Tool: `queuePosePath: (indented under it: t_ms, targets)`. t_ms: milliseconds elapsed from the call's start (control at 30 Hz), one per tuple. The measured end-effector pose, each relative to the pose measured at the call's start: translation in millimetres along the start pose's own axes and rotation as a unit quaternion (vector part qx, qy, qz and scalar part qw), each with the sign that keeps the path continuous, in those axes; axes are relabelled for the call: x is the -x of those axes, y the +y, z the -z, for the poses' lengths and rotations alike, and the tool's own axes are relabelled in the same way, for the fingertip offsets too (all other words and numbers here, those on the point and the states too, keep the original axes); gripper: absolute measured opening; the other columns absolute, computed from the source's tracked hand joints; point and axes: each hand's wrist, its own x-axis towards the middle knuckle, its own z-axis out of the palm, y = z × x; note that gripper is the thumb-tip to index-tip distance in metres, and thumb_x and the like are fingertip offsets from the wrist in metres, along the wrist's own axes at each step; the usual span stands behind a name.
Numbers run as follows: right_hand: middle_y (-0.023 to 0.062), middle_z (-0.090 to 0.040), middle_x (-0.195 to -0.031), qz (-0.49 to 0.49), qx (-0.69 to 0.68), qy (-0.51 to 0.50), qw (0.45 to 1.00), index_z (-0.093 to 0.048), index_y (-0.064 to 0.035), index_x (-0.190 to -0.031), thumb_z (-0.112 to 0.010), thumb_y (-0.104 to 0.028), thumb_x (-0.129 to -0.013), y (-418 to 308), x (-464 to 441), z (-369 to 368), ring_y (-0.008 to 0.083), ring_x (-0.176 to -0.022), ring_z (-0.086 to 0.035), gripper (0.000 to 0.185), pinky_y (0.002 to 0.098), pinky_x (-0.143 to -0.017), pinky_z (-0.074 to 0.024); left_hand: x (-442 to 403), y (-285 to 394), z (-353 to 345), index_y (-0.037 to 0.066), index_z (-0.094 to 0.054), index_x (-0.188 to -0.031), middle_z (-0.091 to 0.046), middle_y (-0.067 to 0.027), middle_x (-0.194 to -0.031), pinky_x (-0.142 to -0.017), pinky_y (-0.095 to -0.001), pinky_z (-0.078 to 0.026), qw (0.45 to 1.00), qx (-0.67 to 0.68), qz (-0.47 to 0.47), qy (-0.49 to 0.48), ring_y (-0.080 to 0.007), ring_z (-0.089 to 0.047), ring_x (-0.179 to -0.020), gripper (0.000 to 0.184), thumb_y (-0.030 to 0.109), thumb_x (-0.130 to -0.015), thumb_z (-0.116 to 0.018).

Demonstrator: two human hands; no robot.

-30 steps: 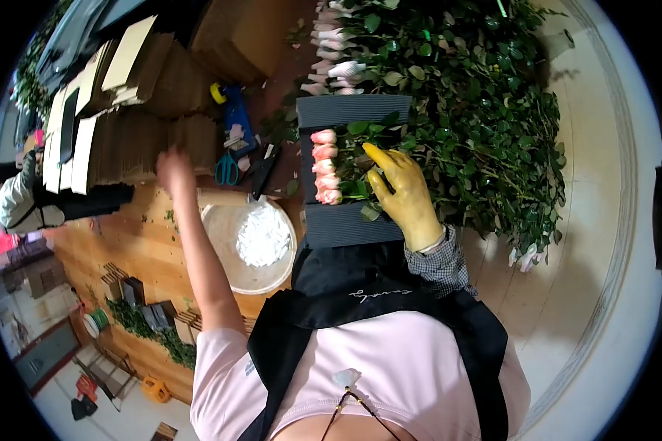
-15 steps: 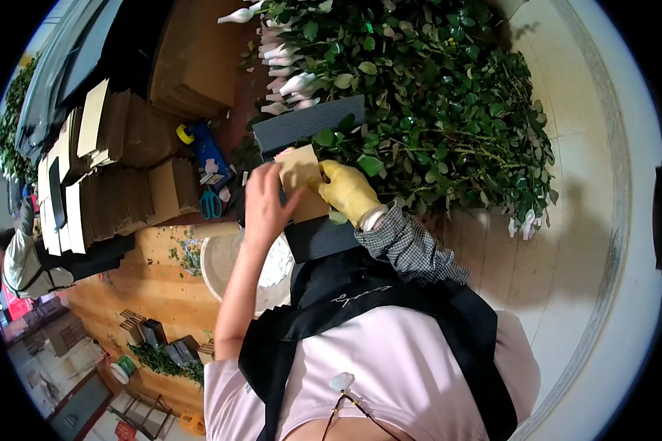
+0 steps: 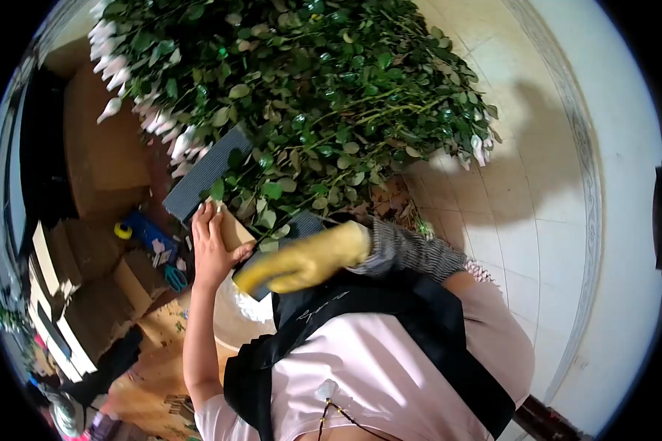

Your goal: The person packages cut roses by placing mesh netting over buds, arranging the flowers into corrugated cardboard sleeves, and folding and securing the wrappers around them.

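Observation:
My bare left hand [image 3: 212, 250] grips a tan cardboard piece [image 3: 232, 228], fingertips at its upper left edge and thumb at its lower right. The piece lies over dark grey corrugated board [image 3: 210, 173], whose other end [image 3: 301, 225] shows to the right. The pink rose heads seen on the board earlier are hidden now. My right hand [image 3: 305, 261], in a yellow glove, is smeared by motion in front of the board's near end, just right of my left hand; whether its fingers hold anything cannot be made out. Leafy stems [image 3: 272, 192] reach in from the pile.
A large pile of leafy roses [image 3: 331, 95] with white-wrapped heads fills the top. Left are cardboard stacks [image 3: 103, 309], a blue tool [image 3: 151, 237] and teal scissors [image 3: 175, 278]. A round tub [image 3: 232, 323] of white pieces is below my hands. Another person [image 3: 65, 411] is far lower left.
My left hand first reached to the cardboard stacks, then brought a piece over the rose heads. My gloved right hand has left the stems and swung down and left. The view has turned.

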Motion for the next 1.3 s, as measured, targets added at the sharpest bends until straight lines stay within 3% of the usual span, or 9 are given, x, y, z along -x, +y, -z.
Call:
queuePosePath:
  t_ms: [167, 233, 333, 500, 600, 767, 900, 1033, 1300]
  targets:
    - [0.0134, -0.063, -0.128, -0.410, 0.256, 0.116, 0.868, -0.053, -0.0067, -0.137, -0.052, -0.004, -0.093, 123, 109, -31, 0.0273, -0.110, -0.062, 0.044, 0.0394, -0.098, -0.0482, -1, 8, 3, -0.004, -0.050, -0.127, -0.042, -0.0261, -0.143, -0.112, -0.0520, -0.033, 0.999, 0.002, 0.031, -0.012, -0.0448, -0.037, -0.135, 0.091, 0.058, -0.068, -0.079]
    - [0.0106, -0.064, -0.128, -0.079, 0.201, 0.185, 0.959, -0.054, -0.0084, -0.138, -0.059, -0.011, -0.095, 106, 83, -9, 0.0247, -0.110, -0.063, 0.043, 0.0378, -0.098, -0.0492, -6, 5, 1, -0.004, -0.050, -0.127, -0.043, -0.0259, -0.142, -0.111, -0.0518, -0.034, 1.000, -0.009, 0.018, -0.001, -0.0449, -0.037, -0.134, 0.091, 0.059, -0.068, -0.078]
    - [0.0068, -0.060, -0.135, -0.086, -0.274, 0.258, 0.922, -0.049, -0.0082, -0.143, -0.067, -0.020, -0.095, 15, 26, 0, 0.0176, -0.119, -0.059, 0.052, 0.0354, -0.104, -0.0457, 1, -2, -3, -0.004, -0.050, -0.127, -0.044, -0.0255, -0.141, -0.111, -0.0513, -0.035, 1.000, -0.012, 0.007, 0.000, -0.0454, -0.040, -0.131, 0.075, 0.042, -0.074, -0.078]
    - [0.0166, -0.059, -0.133, -0.070, 0.585, 0.106, 0.801, -0.057, -0.0071, -0.133, -0.075, -0.034, -0.080, 18, -22, 17, 0.0284, -0.129, -0.052, 0.062, 0.0417, -0.107, -0.0421, -1, -3, -5, -0.004, -0.050, -0.126, -0.045, -0.0243, -0.139, -0.111, -0.0495, -0.036, 0.999, -0.036, -0.016, 0.028, -0.0443, -0.043, -0.129, 0.061, 0.026, -0.078, -0.074]
    - [0.0060, -0.072, -0.073, -0.127, 0.580, -0.013, 0.805, -0.073, -0.0116, -0.076, -0.072, -0.018, -0.075, 37, -29, -6, 0.0273, -0.071, -0.071, 0.006, 0.0393, -0.062, -0.0534, -3, 11, 9, -0.003, -0.048, -0.129, -0.042, -0.0225, -0.141, -0.114, -0.0497, -0.031, 0.999, -0.032, 0.018, -0.024, -0.0432, -0.039, -0.132, 0.086, 0.037, -0.063, -0.085]
    - [0.0094, -0.068, -0.074, -0.145, 0.426, 0.102, 0.887, -0.068, -0.0110, -0.073, -0.078, -0.019, -0.070, 22, -50, 13, 0.0318, -0.077, -0.067, 0.013, 0.0435, -0.070, -0.0512, 4, -9, 0, 0.001, -0.051, -0.124, -0.044, -0.0209, -0.139, -0.114, -0.0497, -0.033, 1.000, -0.018, 0.006, -0.015, -0.0417, -0.042, -0.131, 0.077, 0.027, -0.061, -0.087]
    - [0.0134, -0.071, -0.087, -0.224, 0.338, 0.146, 0.902, -0.070, -0.0078, -0.090, -0.080, -0.031, -0.072, 63, -71, 52, 0.0334, -0.088, -0.068, 0.031, 0.0429, -0.078, -0.0525, -7, -31, 41, 0.003, -0.052, -0.131, -0.051, -0.0216, -0.138, -0.113, -0.0390, -0.034, 0.863, 0.469, 0.174, -0.073, -0.0364, -0.046, -0.133, 0.046, 0.027, -0.094, -0.063]
    - [0.0150, -0.070, -0.089, -0.307, 0.397, 0.057, 0.863, -0.070, -0.0066, -0.094, -0.077, -0.034, -0.076, 73, -86, 59, 0.0339, -0.089, -0.067, 0.034, 0.0429, -0.081, -0.0521, -2, 4, 48, 0.011, -0.061, -0.127, -0.042, -0.0210, -0.146, -0.109, -0.0425, -0.041, 0.993, -0.001, -0.018, -0.115, -0.0363, -0.047, -0.131, 0.063, 0.039, -0.074, -0.081]
    - [0.0207, -0.063, -0.123, -0.093, 0.584, 0.073, 0.803, -0.043, -0.0055, -0.141, -0.075, -0.043, -0.080, 65, -155, 126, 0.0326, -0.112, -0.062, 0.079, 0.0414, -0.093, -0.0496, -20, 17, 55, 0.016, -0.063, -0.124, -0.047, -0.0182, -0.136, -0.095, -0.0404, -0.052, 0.976, -0.013, 0.072, -0.204, -0.0352, -0.053, -0.122, 0.071, 0.038, -0.061, -0.087]
